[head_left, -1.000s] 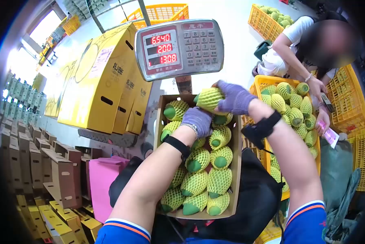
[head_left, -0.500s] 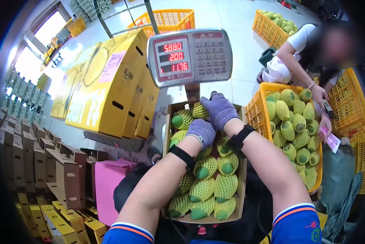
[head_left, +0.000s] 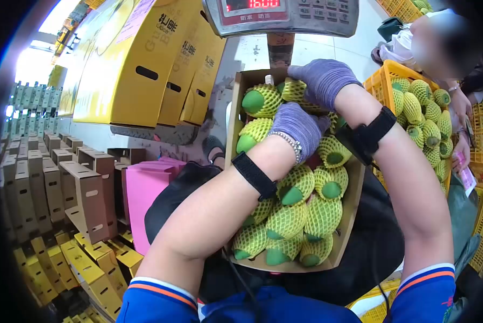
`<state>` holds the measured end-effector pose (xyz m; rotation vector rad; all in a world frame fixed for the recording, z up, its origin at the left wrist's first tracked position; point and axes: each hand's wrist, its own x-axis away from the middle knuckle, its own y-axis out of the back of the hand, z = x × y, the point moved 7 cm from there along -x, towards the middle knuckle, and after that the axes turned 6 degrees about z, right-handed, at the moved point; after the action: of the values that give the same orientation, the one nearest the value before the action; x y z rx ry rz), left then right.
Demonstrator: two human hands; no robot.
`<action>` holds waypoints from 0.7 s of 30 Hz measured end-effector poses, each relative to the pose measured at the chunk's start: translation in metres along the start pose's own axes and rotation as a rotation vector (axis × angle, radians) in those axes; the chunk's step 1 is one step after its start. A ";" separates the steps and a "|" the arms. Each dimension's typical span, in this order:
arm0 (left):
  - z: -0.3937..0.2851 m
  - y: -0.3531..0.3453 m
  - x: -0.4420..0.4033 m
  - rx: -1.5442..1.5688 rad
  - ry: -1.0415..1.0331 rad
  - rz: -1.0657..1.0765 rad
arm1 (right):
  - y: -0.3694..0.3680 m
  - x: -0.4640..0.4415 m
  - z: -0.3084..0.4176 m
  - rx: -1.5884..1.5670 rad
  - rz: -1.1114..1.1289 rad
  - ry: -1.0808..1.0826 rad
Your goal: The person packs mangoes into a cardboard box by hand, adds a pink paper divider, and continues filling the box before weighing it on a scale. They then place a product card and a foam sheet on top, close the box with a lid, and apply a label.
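An open cardboard box (head_left: 351, 237) holds several green fruits in yellow foam nets, packed side by side. My right hand (head_left: 327, 81), in a purple knit glove, is closed round a netted fruit (head_left: 294, 91) at the box's far edge. My left hand (head_left: 298, 129), gloved alike, lies over the fruits just below it; its fingertips and anything under them are hidden. Another netted fruit (head_left: 262, 100) sits in the far left corner. Behind the box stands a scale display (head_left: 284, 16) with red digits, cut off by the frame's top.
Large yellow cartons (head_left: 139, 70) stand at the upper left. Folded brown boxes (head_left: 91, 194) and pink sheets (head_left: 147, 199) are on the left. An orange crate (head_left: 379, 86) of netted fruits is on the right, beside a crouching person whose hands (head_left: 460, 145) are near a pink packet.
The netted fruit has gone from above the box down into its far end, with my right hand on it. The view has shifted, so the scale display now sits higher and partly outside it.
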<state>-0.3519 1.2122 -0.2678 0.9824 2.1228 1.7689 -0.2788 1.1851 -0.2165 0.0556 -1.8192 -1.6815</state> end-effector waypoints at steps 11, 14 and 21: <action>0.005 0.082 0.043 -0.129 -0.028 0.024 | -0.019 0.013 -0.014 -0.206 -0.096 -0.110; 0.048 0.090 0.036 -0.155 0.079 -0.115 | -0.015 0.015 -0.010 -0.182 0.086 -0.044; 0.070 0.042 0.017 -0.223 0.319 0.293 | -0.027 0.009 -0.009 -0.171 0.014 -0.140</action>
<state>-0.3115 1.2811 -0.2423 1.0518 1.9664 2.3879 -0.2917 1.1688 -0.2371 -0.1506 -1.7627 -1.8652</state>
